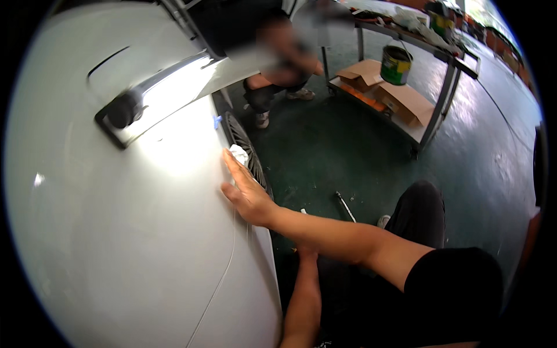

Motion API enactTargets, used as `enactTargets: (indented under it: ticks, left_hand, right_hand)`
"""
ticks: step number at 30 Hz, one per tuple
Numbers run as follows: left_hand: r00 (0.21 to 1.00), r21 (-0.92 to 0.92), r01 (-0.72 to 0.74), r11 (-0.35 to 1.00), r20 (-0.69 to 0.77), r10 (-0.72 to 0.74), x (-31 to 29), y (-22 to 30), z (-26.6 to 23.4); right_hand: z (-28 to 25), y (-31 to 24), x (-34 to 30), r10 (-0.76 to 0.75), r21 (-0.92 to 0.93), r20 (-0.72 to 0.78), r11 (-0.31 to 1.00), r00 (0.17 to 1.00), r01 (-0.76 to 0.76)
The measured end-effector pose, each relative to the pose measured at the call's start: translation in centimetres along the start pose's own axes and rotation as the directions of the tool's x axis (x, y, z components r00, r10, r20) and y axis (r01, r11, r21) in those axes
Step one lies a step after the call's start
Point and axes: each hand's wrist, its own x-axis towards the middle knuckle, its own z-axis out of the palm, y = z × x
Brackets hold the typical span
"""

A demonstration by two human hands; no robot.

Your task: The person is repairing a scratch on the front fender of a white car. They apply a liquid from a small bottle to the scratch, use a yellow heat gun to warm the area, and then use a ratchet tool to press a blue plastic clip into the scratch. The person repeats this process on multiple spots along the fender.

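Laying our right hand (250,200), fingers extended, along the white car panel (145,243) by the wheel (239,133), we should press lightly; our left hand (307,253) is mostly hidden, grip we can't tell.

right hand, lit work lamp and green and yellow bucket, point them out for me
Right hand (249,196): head view, on the back of the hand.
Work lamp (176,82): head view, on its lit bar.
Bucket (395,73): head view, on its outer wall.
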Motion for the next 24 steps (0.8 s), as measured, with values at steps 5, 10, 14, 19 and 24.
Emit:
enactTargets:
  ticks: [5,10,14,19,24]
  left_hand:
    - [0.968,-0.631,0.109,0.768,-0.108,-0.226,-0.4,2.1,4.9]
    - [0.939,-0.315,0.207,0.926,-0.202,-0.278,0.5,2.8,4.5]
    - [0.941,-0.357,0.185,0.915,-0.204,-0.27,1.3,4.0,6.1]
    - [0.974,-0.259,0.079,0.963,-0.184,-0.129,1.7,2.8,5.3]
    - [0.966,-0.205,0.248,0.947,-0.029,-0.259,0.6,6.2,5.9]
  right_hand:
    - [-2.0,-1.1,1.4,-0.08,-0.06,0.017,0.995,0.997,0.081]
    - [-1.1,-2.2,4.8,-0.044,0.029,-0.1,0.998,0.994,0.047]
    - [-2.2,2.2,-0.7,0.158,0.183,-0.118,0.974,0.98,-0.135]
    - [-1.5,3.0,-3.9,0.364,0.393,-0.12,0.872,0.924,-0.293]
    - [-4.7,6.0,-3.3,0.565,0.539,-0.197,0.745,0.801,-0.393]
